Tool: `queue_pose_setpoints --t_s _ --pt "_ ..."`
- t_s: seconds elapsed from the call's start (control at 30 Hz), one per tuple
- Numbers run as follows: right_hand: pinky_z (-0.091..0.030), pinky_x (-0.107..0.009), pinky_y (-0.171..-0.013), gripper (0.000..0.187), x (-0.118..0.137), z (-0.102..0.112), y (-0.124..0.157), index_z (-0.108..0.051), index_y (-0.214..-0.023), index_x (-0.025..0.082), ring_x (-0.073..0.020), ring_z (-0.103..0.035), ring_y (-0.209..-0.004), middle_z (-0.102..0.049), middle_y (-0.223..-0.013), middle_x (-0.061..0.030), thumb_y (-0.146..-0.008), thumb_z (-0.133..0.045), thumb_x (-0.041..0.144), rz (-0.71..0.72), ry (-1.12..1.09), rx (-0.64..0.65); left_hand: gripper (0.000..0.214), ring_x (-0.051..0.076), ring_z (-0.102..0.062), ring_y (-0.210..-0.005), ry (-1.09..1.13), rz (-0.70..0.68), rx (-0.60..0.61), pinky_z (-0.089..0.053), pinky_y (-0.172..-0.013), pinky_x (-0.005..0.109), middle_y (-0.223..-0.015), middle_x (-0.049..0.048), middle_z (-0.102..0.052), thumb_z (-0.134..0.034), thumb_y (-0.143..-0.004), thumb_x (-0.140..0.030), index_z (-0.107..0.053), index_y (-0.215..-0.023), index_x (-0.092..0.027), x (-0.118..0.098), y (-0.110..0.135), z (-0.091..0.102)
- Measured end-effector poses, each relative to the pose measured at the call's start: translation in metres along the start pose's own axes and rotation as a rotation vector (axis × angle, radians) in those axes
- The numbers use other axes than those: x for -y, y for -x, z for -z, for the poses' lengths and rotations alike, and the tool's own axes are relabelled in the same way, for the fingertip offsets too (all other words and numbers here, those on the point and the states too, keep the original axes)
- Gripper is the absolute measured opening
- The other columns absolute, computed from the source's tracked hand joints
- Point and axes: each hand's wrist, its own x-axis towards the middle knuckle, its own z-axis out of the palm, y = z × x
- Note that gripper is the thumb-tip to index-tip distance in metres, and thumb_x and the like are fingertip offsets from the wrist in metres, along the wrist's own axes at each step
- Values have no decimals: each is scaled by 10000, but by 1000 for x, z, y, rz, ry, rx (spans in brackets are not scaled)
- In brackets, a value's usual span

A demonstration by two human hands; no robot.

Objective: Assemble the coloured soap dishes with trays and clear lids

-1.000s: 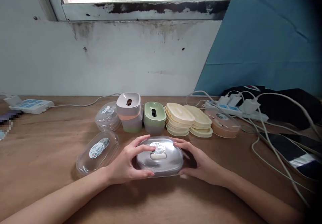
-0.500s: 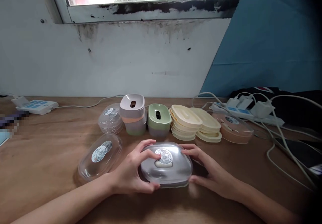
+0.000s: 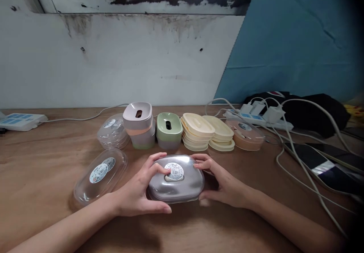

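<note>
1. A grey oval plastic box with a clear domed lid (image 3: pixel 175 179) sits on the wooden table (image 3: pixel 42 162), near centre.
2. The left hand (image 3: pixel 135 192) cups its left end, fingers curled over the lid.
3. The right hand (image 3: pixel 224 183) grips its right end likewise.
4. A clear oval lid (image 3: pixel 99 175) lies left; pastel boxes (image 3: pixel 153 126) stand beyond.

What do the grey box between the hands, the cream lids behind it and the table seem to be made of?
The grey box: probably plastic, with a clear glossy cover; window light reflects on it. The cream lids: likely matte opaque plastic, thin and evenly coloured. The table: wood or wood-look board; brown grain streaks show.
</note>
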Motion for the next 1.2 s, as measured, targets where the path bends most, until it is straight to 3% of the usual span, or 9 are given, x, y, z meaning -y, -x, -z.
queue_pose_setpoints --t_s 0.17,0.43,0.63,0.7,0.8,0.87,0.93,1.07,1.2 --pt "-288 -467 -1040 796 10 -2 -6 -226 -1324 277 -306 -241 -1323 -150 -1451 -136 -698 -712 340 -70 60 115 465 290 -204 -1334 -24 23 0 -283 -1040 464 -1406 121 -213 -681 -747 -284 -413 -1125 -246 -1 2 -1" --pt "-320 -397 -1022 852 18 -4 -5 -267 -1311 237 -274 -329 -1253 -267 -1326 -125 -627 -758 368 -35 65 127 605 313 -196 -1334 -39 -4 66 -273 -1048 480 -1429 119 -175 -692 -740 -335 -361 -1242 -276 1 5 -3" --pt "-350 -365 -999 849 24 3 5 -302 -1295 240 -260 -384 -1214 -331 -1299 -108 -597 -777 327 22 104 59 1191 348 -137 -1351 -180 34 55 -221 -1050 559 -1485 157 -62 -761 -658 -368 176 -1391 -306 11 10 -12" --pt "-360 -354 -986 792 32 19 11 -327 -1283 243 -268 -381 -1216 -337 -1291 -110 -622 -756 320 18 171 -40 1202 369 -84 -1354 -248 41 68 -212 -1040 588 -1496 156 -7 -746 -675 -375 230 -1375 -317 15 11 -15" --pt "-310 -368 -1013 678 42 59 15 -363 -1250 244 -272 -356 -1227 -393 -1260 -105 -673 -714 309 6 362 -389 1119 388 -63 -1350 -317 20 6 -214 -1034 603 -1496 152 -38 -710 -706 -406 161 -1403 -305 19 11 -18" --pt "-330 -385 -985 716 38 89 15 -355 -1266 240 -270 -405 -1174 -393 -1277 -108 -662 -719 360 -124 524 -679 1074 380 -94 -1350 -334 1 -49 -223 -1037 596 -1487 155 -102 -695 -718 -415 110 -1418 -288 20 11 -19" --pt "-361 -367 -951 806 23 113 15 -316 -1297 216 -264 -406 -1162 -382 -1276 -120 -634 -718 435 -365 640 -920 1023 367 -121 -1349 -345 -6 -58 -240 -1037 584 -1480 154 -140 -671 -738 -428 69 -1427 -274 20 10 -19" --pt "-345 -490 -931 873 -22 124 22 -356 -1268 77 -374 -378 -1148 -407 -1175 -214 -583 -727 472 -614 658 -993 759 330 -132 -1356 -385 44 -19 -242 -1055 539 -1484 117 -172 -506 -861 -430 -44 -1437 -253 17 10 -16" --pt "-360 -498 -925 838 -50 111 33 -373 -1274 83 -392 -398 -1148 -424 -1155 -220 -622 -690 503 -693 672 -927 658 307 -147 -1357 -424 119 14 -272 -1053 505 -1496 79 -157 -422 -907 -422 -63 -1435 -265 15 12 -16"
